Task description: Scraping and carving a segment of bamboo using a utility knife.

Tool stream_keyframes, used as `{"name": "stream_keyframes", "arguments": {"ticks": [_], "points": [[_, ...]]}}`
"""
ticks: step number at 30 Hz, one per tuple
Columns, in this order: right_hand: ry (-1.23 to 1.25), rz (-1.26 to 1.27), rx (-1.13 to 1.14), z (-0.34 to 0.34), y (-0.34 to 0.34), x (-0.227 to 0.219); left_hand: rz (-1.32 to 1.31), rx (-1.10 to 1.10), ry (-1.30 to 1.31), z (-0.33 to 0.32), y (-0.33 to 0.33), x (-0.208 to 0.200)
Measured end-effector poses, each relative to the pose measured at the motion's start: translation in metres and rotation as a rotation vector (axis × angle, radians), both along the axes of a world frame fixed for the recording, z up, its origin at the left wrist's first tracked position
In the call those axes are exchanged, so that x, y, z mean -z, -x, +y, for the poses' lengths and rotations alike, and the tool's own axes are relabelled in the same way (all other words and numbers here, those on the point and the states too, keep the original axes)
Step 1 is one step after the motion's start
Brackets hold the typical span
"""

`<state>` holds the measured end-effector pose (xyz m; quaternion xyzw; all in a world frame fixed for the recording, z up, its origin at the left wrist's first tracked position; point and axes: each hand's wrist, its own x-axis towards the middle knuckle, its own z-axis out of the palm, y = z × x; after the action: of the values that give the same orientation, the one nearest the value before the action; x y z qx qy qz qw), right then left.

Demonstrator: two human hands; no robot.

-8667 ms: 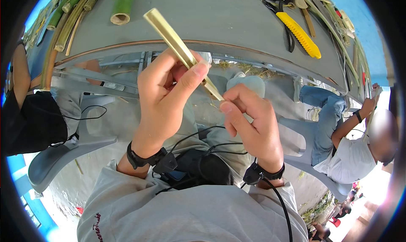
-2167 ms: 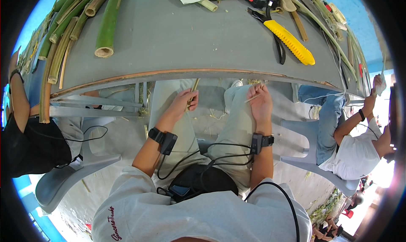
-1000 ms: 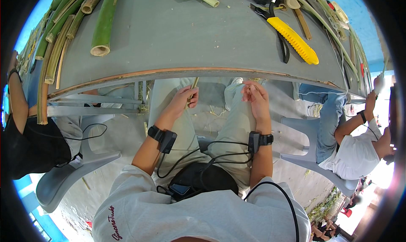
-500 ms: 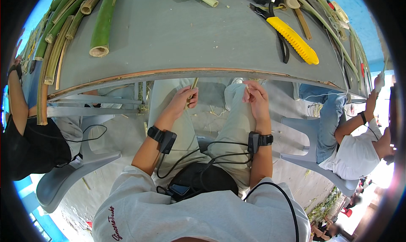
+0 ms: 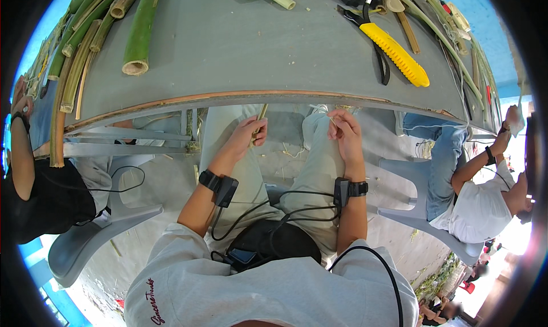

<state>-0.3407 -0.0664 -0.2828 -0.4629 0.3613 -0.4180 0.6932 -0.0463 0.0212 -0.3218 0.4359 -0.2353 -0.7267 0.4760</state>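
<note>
Above my lap, just this side of the table edge, my left hand [image 5: 246, 136] is closed around a thin greenish bamboo strip [image 5: 263, 111]. The strip's upper end points toward the table. My right hand [image 5: 346, 129] hovers over my right thigh, apart from the left, with its fingers curled and thumb and forefinger pinched. A tiny pale tip [image 5: 331, 119] shows at that pinch; what it belongs to cannot be made out. On the table ahead lies a yellow-handled utility knife [image 5: 398, 55], its dark end pointing away to the left.
Several green bamboo lengths [image 5: 137, 38] lie at the table's left; one brown piece [image 5: 56, 134] juts past the edge. Split strips [image 5: 448, 47] and tools crowd the right. Co-workers sit on grey chairs [image 5: 408, 184] at both sides. Black cables [image 5: 305, 210] cross my lap.
My left hand and its strip look unmoved; my right hand has barely shifted. Both co-workers' hands at the sides have changed position slightly.
</note>
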Motion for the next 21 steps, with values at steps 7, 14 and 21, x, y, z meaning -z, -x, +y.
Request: {"name": "stream_keyframes", "arguments": {"ticks": [7, 14, 21], "points": [[-0.002, 0.000, -0.002, 0.0002, -0.0003, -0.0004, -0.015, 0.004, 0.008, 0.0006, -0.0001, 0.0014], [-0.004, 0.006, -0.006, 0.0000, -0.0004, -0.0006, -0.029, 0.006, 0.004, 0.0000, 0.0002, 0.0012], [-0.005, 0.012, -0.007, 0.0003, -0.0004, -0.0008, -0.042, 0.016, 0.007, 0.0005, 0.0013, -0.0012]]}}
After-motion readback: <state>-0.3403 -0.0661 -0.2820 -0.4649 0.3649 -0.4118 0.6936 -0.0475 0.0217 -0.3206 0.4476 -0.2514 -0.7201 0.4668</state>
